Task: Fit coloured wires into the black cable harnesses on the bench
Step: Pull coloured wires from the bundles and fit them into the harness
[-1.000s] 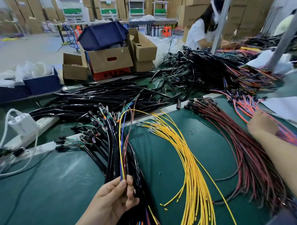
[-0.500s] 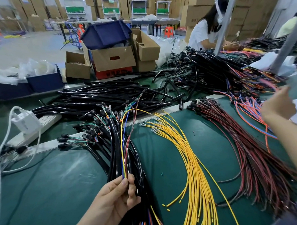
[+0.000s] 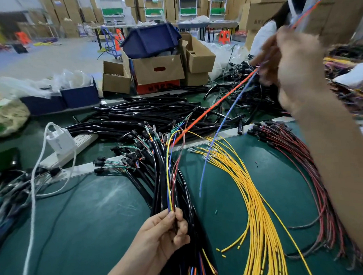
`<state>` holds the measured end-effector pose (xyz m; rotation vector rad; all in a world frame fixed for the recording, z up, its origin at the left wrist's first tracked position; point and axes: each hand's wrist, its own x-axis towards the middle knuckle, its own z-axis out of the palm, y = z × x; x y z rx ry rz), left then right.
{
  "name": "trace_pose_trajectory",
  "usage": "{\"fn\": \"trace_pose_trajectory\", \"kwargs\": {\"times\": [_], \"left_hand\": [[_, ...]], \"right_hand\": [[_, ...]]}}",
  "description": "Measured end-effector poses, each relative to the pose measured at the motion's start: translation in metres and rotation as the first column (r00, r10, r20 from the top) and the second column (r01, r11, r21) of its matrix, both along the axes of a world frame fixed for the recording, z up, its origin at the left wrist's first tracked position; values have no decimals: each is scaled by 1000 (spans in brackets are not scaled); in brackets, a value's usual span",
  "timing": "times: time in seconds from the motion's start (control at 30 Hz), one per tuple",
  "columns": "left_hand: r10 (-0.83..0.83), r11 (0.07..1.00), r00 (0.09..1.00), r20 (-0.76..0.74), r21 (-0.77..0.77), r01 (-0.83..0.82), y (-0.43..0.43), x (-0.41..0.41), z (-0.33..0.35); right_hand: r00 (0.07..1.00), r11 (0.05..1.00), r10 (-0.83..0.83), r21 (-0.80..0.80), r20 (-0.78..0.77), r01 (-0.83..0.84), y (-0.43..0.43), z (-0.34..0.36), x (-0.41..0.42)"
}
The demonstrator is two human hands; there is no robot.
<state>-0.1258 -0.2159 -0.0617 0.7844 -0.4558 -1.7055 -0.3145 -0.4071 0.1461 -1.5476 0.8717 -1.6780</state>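
- The left hand (image 3: 163, 230) has kept its place at the near edge of the bench (image 3: 97, 222), palm turned up, thumb and fingertips pinched on a few thin coloured wires (image 3: 170, 187) that rise out of the black cable harnesses (image 3: 156, 158) lying beneath it
- Just right of it the yellow wires (image 3: 254, 196) fan across the green mat, and beyond them lies the red and black bundle (image 3: 300, 153); neither is touched
- The change is on the right: a second ago the right hand (image 3: 293, 67) lay low on the wire pile at the bench's right side; now it is lifted high and far forward, forearm slanting across the view
- It has drawn out an orange wire (image 3: 212, 105) and a blue wire (image 3: 217, 132); both slant down from it, loose ends hanging above the harnesses and the yellow wires
- It plainly holds them, though blur hides how the fingers lie
- My reading: the picking is done, and next these two must be brought to the harness in the left hand
- Behind stand cardboard boxes (image 3: 157, 70)
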Motion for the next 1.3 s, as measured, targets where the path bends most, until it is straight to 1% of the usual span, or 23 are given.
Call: {"fn": "trace_pose_trajectory", "kwargs": {"times": [0.03,0.1,0.17,0.23,0.33,0.4,0.47,0.53,0.6,0.73,0.83,1.0,1.23,1.3], "left_hand": [[4,1000,1000,4,4,-4,0,0,0],[7,1000,1000,12,3,-7,0,-1,0],[-2,1000,1000,28,-11,3,1,-1,0],[-23,999,998,52,-36,25,2,0,-1],[-55,997,993,103,-57,61,4,0,1],[-66,996,993,99,-60,73,4,-1,2],[-56,997,994,99,-50,61,3,-3,2],[-23,1000,992,121,-18,25,2,-5,3],[0,1000,990,142,1,0,2,-8,4],[17,999,983,184,28,-23,0,-9,0],[31,998,987,155,42,-38,0,-10,0],[50,998,997,62,40,-52,1,-8,1],[59,998,995,85,34,-62,2,-8,3],[60,998,994,93,28,-62,3,-8,3]], "right_hand": [[992,988,121,87,41,-124,6,-5,10],[959,940,261,199,112,-278,16,-18,26],[925,878,355,289,138,-380,22,-36,39],[893,815,435,369,119,-446,27,-56,48],[847,729,525,468,87,-500,30,-84,59],[808,682,589,525,20,-510,32,-99,63],[750,647,657,571,-79,-506,32,-111,65],[677,599,724,607,-133,-521,32,-120,65],[627,559,765,634,-145,-535,34,-125,64],[560,509,812,667,-164,-544,42,-131,70],[520,499,829,690,-205,-524,45,-135,74],[536,544,802,690,-262,-477,47,-137,76],[536,570,792,669,-292,-478,50,-140,76],[551,571,785,674,-281,-469,50,-141,76]]}}
